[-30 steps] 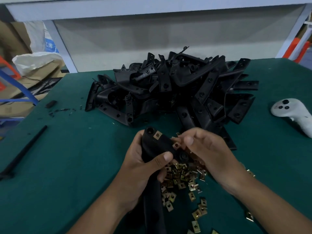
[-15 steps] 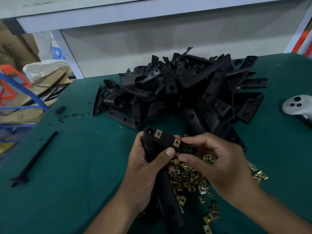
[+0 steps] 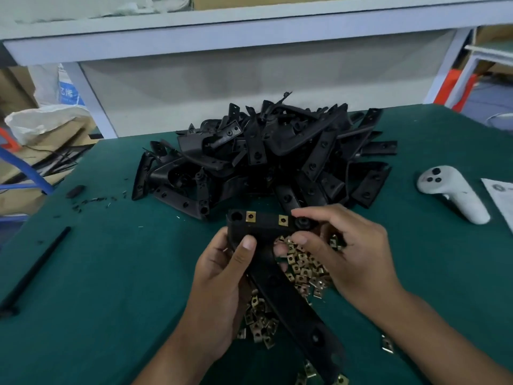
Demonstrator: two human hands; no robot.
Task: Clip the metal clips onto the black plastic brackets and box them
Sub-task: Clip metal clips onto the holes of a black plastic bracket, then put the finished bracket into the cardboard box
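Observation:
My left hand [image 3: 219, 279] grips a black L-shaped plastic bracket [image 3: 266, 232] near its corner, thumb on its face. Two brass metal clips [image 3: 251, 217] sit clipped along the bracket's upper arm. My right hand [image 3: 347, 251] pinches the right end of that arm, and several loose clips are tucked under its curled fingers. A heap of loose brass clips [image 3: 304, 270] lies on the green table under both hands. Behind them rises a big pile of black brackets [image 3: 263, 157].
A white handheld controller [image 3: 452, 193] lies at the right beside a paper sheet [image 3: 499, 201]. A long black strip [image 3: 36, 268] and small black scraps [image 3: 88, 201] lie at the left. Cardboard and bags stand beyond the table's left edge.
The bracket has been turned so its upper arm lies level, showing both fitted clips. My right hand has shifted to the arm's right end. The view has tilted slightly.

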